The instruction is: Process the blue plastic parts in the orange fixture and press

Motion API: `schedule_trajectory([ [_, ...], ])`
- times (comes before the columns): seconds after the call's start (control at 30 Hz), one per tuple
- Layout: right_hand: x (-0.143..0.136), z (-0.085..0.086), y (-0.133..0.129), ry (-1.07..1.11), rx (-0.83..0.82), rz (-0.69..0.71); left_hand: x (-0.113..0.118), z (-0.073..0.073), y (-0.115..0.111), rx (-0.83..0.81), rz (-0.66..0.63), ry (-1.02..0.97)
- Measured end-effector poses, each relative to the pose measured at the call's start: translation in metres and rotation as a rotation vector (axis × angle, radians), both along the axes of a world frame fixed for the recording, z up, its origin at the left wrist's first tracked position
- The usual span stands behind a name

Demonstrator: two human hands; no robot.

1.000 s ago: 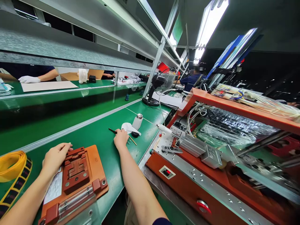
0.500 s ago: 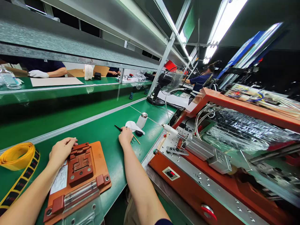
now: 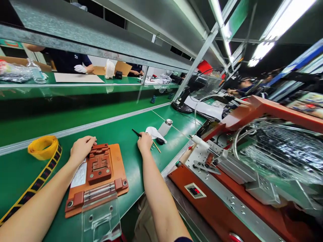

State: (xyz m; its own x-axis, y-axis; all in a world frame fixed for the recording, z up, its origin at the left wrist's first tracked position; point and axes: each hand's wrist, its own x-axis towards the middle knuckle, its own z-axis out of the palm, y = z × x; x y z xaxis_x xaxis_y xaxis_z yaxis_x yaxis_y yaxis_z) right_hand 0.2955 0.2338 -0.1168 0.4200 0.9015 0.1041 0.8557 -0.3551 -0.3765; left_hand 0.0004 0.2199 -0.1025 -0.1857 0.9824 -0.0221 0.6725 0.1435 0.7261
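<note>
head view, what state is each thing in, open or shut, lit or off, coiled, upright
Clear cover, folded open
Orange fixture, lying flat
Yellow strip, partly coiled
Bottle, upright, metal top on
Panel window, showing red
Ceiling light, lit
Fan, upright; whether running, cannot tell
Left hand, at the orange fixture's edge
Right hand, at a dark stick, grip unclear

On the flat green worktop (image 3: pixel 135 158), the rectangular orange-brown fixture (image 3: pixel 99 169) lay right of the coiled yellow strip (image 3: pixel 40 154), the left hand (image 3: pixel 82 149) at the fixture's far left corner; farther right, the right hand (image 3: pixel 145 143) was at the thin black stick (image 3: pixel 136 132), before the white sheet (image 3: pixel 152 131); behind the round black lid (image 3: pixel 159 141) was the cylindrical white bottle (image 3: pixel 165 128); the orange-brown metal machine (image 3: pixel 214 198) stood rightmost, the black fan (image 3: pixel 198 82) far behind.
</note>
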Motion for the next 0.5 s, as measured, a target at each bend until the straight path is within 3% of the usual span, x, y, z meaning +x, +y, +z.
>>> schedule_trajectory([
  [0.37,-0.0016,-0.0012,-0.0001,-0.011,0.012,0.028,0.0022,0.0091,-0.0065,-0.029,-0.061,0.055],
  [0.5,-0.0036,0.0045,-0.0035,-0.068,0.090,0.022,0.0023,0.0078,-0.0039,-0.038,0.005,0.070],
])
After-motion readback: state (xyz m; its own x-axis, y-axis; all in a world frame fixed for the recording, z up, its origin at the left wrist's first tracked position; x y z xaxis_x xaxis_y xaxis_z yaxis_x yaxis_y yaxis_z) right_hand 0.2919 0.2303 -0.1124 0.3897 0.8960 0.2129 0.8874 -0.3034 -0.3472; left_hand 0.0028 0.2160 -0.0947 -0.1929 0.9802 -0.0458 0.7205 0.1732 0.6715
